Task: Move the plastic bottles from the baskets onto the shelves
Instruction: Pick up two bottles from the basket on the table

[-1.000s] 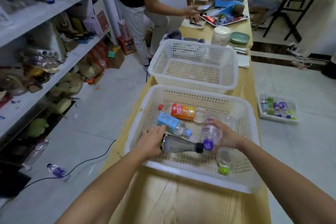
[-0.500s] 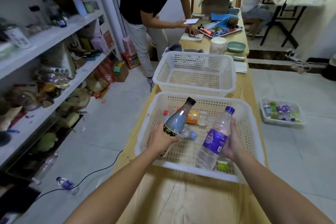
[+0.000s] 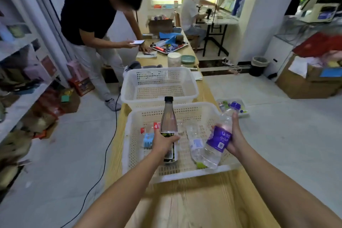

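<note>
My left hand (image 3: 163, 142) grips a slim grey bottle with a black cap (image 3: 168, 119), held upright above the near white basket (image 3: 187, 174). My right hand (image 3: 234, 139) holds a clear bottle with a purple label and purple cap (image 3: 219, 138), tilted to the right over the same basket. Inside the basket lie a blue-labelled bottle (image 3: 148, 139), a red-capped bottle (image 3: 156, 126) and a clear bottle (image 3: 196, 144). A second white basket (image 3: 159, 87) stands behind it. The shelves (image 3: 20, 98) run along the left wall.
Both baskets sit on a long wooden table (image 3: 194, 205). A person in a black shirt (image 3: 92, 24) bends over the table's far end, between the table and shelves. A small tray of bottles (image 3: 240, 105) lies on the floor at right. A black cable (image 3: 105, 153) crosses the floor at left.
Both hands have lifted their bottles out of the near basket, and the grey bottle has turned from lying flat to upright. My view has tilted up toward the room.
</note>
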Demonstrator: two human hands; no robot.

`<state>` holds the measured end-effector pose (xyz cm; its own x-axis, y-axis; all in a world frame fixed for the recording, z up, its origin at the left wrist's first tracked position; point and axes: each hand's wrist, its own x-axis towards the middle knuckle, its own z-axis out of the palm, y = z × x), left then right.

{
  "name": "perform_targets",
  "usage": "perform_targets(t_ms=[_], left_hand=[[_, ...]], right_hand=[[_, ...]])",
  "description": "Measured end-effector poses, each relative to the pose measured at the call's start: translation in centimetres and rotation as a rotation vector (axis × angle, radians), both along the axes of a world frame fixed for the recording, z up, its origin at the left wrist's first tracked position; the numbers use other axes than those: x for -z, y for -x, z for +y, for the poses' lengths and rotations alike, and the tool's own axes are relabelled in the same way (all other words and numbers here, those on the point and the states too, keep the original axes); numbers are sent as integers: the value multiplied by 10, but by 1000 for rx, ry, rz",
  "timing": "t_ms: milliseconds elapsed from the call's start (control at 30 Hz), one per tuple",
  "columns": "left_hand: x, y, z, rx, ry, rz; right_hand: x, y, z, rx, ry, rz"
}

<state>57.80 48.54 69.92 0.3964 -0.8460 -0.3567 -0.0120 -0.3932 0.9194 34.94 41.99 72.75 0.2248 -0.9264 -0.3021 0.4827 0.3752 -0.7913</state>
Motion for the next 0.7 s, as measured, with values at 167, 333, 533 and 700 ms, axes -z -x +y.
perform_targets(t_ms=[167,333,533,700], left_hand=[[-6,10,-4,187,16,100],[-17,42,16,434,19,128],[-27,103,67,808,15,104],[-46,167,134,1062,22,141]], right_hand=[[-17,22,32,259,-15,61],[-29,45,99,387,-26,-10],[-45,79,218,669,-21,-43],[-59,120,343,945,-67,-19]])
